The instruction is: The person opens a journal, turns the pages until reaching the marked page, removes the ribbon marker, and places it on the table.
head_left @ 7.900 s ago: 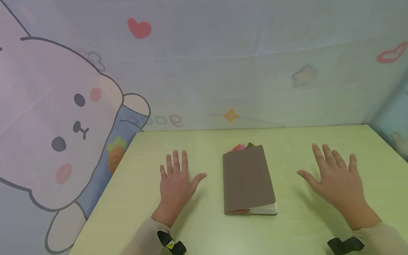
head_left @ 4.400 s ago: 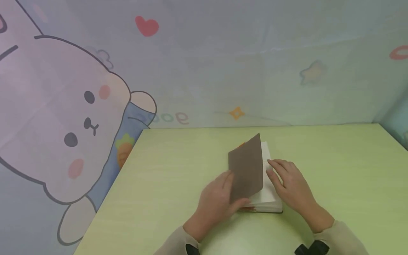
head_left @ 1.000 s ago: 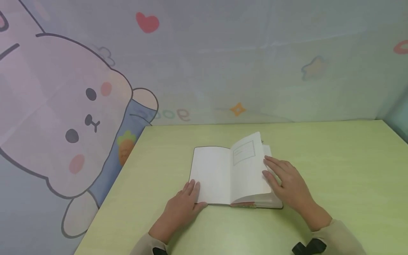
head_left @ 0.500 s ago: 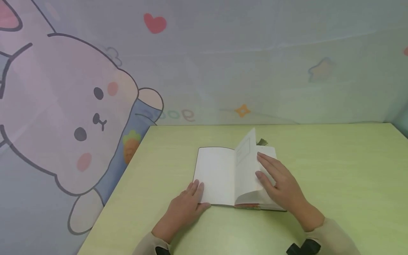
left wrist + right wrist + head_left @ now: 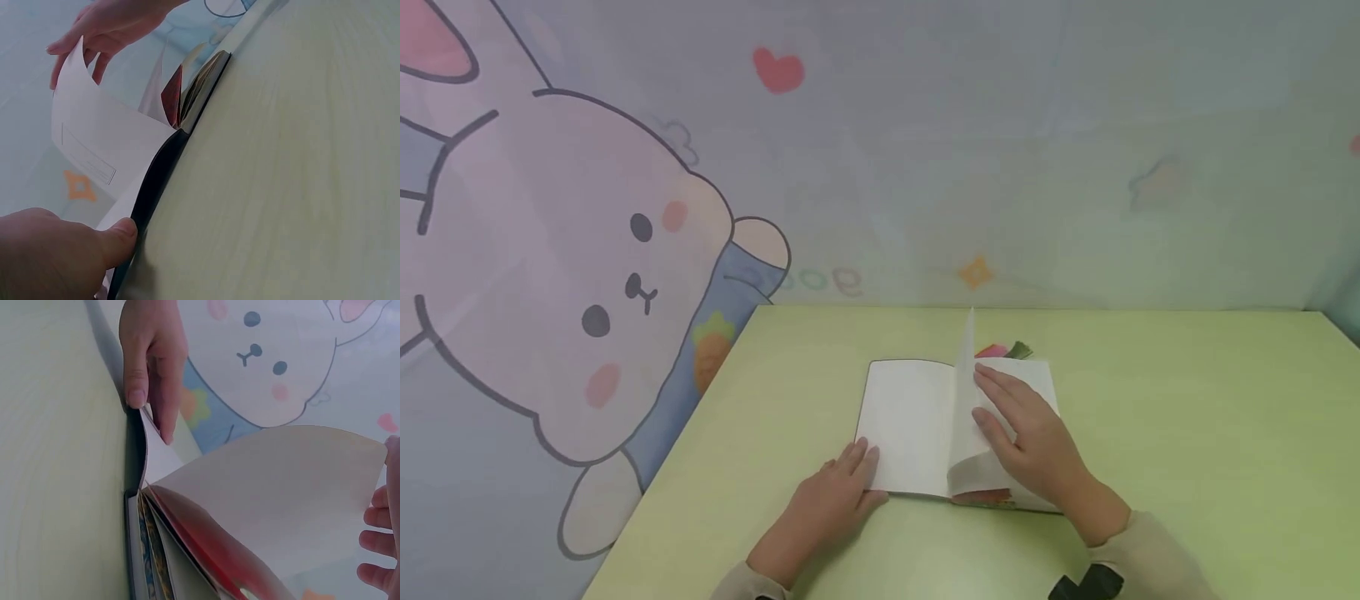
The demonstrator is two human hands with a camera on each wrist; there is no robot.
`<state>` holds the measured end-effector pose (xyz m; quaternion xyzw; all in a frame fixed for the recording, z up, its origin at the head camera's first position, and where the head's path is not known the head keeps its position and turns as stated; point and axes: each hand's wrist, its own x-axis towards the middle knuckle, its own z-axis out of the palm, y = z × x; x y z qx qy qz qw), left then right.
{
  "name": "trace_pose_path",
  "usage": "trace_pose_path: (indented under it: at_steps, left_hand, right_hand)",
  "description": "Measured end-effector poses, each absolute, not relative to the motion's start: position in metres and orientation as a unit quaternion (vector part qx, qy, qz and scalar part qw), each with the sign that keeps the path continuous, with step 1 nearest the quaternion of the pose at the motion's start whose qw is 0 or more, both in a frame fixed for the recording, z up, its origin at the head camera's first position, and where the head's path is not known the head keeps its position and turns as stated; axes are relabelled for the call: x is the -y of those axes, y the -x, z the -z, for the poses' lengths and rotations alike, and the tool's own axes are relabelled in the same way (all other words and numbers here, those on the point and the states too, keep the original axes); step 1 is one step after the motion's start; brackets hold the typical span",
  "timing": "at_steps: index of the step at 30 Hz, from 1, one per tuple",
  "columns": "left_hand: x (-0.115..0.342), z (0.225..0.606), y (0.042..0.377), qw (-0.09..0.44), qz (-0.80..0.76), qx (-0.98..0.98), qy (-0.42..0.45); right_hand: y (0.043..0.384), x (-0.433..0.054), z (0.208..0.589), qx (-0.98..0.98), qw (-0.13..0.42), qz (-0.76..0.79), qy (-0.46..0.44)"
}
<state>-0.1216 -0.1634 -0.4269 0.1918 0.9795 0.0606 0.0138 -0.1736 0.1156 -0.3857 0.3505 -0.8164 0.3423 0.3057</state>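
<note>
A notebook [image 5: 910, 425] with blank white pages lies spread on the table. My left hand [image 5: 831, 504] rests on its left side, fingers lying on the page near the lower left corner and thumb along the bottom edge. One loose page [image 5: 964, 417], with a printed frame visible in the left wrist view, stands almost upright at the middle. My right hand [image 5: 1033, 429] has its extended fingers against the right side of that page. A red insert [image 5: 172, 97] shows among the pages in both wrist views. Pink and green tips [image 5: 1018, 350] stick out above the right half.
The pale yellow-green table [image 5: 1187, 433] extends to both sides of the notebook. Behind it hangs a backdrop [image 5: 1037, 150] with a large cartoon rabbit [image 5: 565, 250] on the left. A black wrist strap [image 5: 1086, 583] sits at my right sleeve.
Earlier the notebook lay closed with both hands apart; its cover has since been turned left. Over the last second, my right hand has moved left, raising the page from leaning right to almost upright.
</note>
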Motion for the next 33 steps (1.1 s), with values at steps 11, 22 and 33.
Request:
trace_pose_path:
  at_steps: [11,22,33]
  left_hand:
    - [0.174,0.427,0.114,-0.005,-0.049,-0.974,-0.219]
    - [0.177,0.426,0.102,0.003,-0.039,-0.975,-0.217]
    - [0.192,0.425,0.088,0.007,-0.073,-0.976,-0.204]
  right_hand:
    - [0.182,-0.089,0.388,0.803,0.324,-0.339,-0.368]
    - [0.182,-0.072,0.402,0.820,0.285,-0.311,-0.387]
    - [0.179,-0.071,0.423,0.824,0.279,-0.197,-0.452]
